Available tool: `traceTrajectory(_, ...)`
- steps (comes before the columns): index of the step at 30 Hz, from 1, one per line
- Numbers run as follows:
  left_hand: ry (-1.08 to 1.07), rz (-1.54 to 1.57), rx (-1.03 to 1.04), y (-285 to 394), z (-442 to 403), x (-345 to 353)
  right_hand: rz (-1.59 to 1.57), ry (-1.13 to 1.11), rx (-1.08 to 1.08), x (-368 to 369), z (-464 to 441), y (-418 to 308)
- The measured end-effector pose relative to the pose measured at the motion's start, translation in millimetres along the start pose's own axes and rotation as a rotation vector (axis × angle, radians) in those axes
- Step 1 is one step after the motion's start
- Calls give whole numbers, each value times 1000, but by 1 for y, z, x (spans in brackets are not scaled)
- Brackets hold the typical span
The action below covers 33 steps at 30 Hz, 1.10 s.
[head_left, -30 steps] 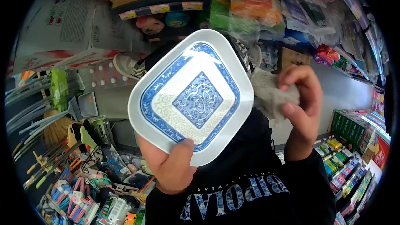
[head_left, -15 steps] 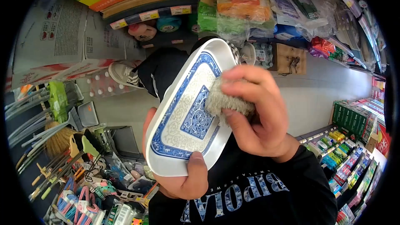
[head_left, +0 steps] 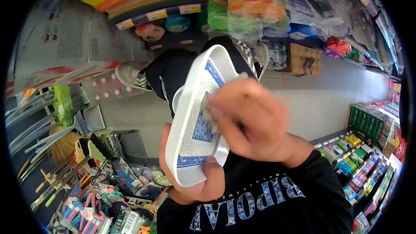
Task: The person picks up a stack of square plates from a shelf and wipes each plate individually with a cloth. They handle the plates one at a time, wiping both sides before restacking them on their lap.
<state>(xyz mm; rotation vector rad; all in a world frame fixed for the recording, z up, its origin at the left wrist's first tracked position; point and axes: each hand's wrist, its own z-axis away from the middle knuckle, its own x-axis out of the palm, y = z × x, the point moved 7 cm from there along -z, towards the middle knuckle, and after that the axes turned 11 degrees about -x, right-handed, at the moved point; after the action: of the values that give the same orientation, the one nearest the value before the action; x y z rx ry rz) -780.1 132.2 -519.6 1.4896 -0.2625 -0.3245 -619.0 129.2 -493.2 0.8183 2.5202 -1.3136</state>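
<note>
My left hand [head_left: 208,182] is closed round the lower end of a white tray [head_left: 175,143] with a blue-and-white printed base. Its thumb rests over the near rim, and the tray is held tilted in front of my chest. My right hand [head_left: 253,119] is over the right half of the tray, smeared by motion. Fingers are curled on a grey-green cloth [head_left: 211,116] pressed against the printed base; most of the cloth is hidden under the hand.
Shelves with packaged goods [head_left: 255,6] stand ahead, and a grey carton [head_left: 65,39] at the left. Brooms [head_left: 60,145] and hangers [head_left: 89,210] fill the lower left. A small cardboard box [head_left: 303,58] and bottle packs [head_left: 112,87] sit on the floor.
The tray has turned more steeply on edge and shifted slightly right. My right hand has moved left and down across it with the cloth, which is now mostly covered.
</note>
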Motion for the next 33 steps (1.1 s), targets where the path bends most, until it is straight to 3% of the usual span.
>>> traceTrajectory(6,-17,40,-7,-10,2,-3,-26,-38,17,0,-8,20)
traceTrajectory(10,8,135,-101,-20,4,-12,-82,-175,19,13,6,-9)
traceTrajectory(14,0,18,-38,-14,8,-8,-69,-88,-22,12,4,0)
traceTrajectory(16,-8,53,-113,-19,7,-15,-61,-123,-50,13,5,-5)
traceTrajectory(19,43,98,-156,-22,4,-13,90,-75,67,3,-5,30)
traceTrajectory(22,57,134,-211,-27,-2,-12,7,-221,-85,22,15,-7)
traceTrajectory(24,40,273,-291,-34,-8,-11,1,-276,-49,19,17,3)
traceTrajectory(25,42,343,-331,-37,-8,-11,7,-238,23,3,8,22)
traceTrajectory(28,-5,512,-387,-41,-11,-7,398,26,-107,-59,-14,8)
traceTrajectory(33,-21,722,-442,-41,-17,-3,410,51,-102,-78,-9,24)
